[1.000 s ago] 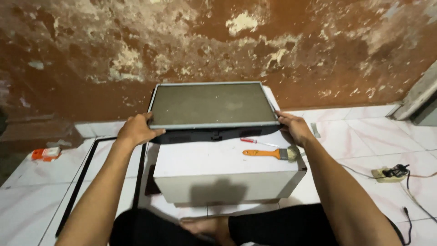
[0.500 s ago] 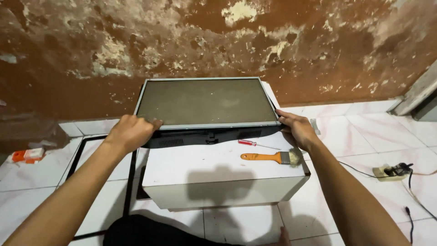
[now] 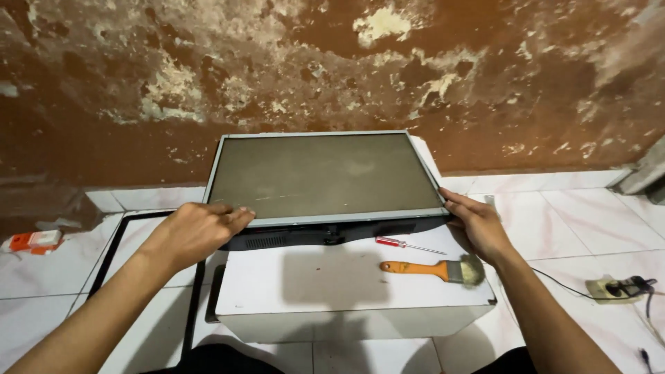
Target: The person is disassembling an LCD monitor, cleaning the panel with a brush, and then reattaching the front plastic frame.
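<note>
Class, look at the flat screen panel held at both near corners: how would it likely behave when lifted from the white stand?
The screen panel is wide, thin and flat, so it probably stays stiff but may flex or crack if twisted. The left hand and right hand grip only its narrow near edge, so it could slip. Resting partly on the white stand, it looks apt to tip.

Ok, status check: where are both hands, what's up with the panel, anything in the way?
Left hand and right hand grip the flat screen panel by its near corners. Panel tilted over white box. Brush, screwdriver lie below it.

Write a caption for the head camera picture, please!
Both hands, left and right, grip a panel over a white box.
</note>
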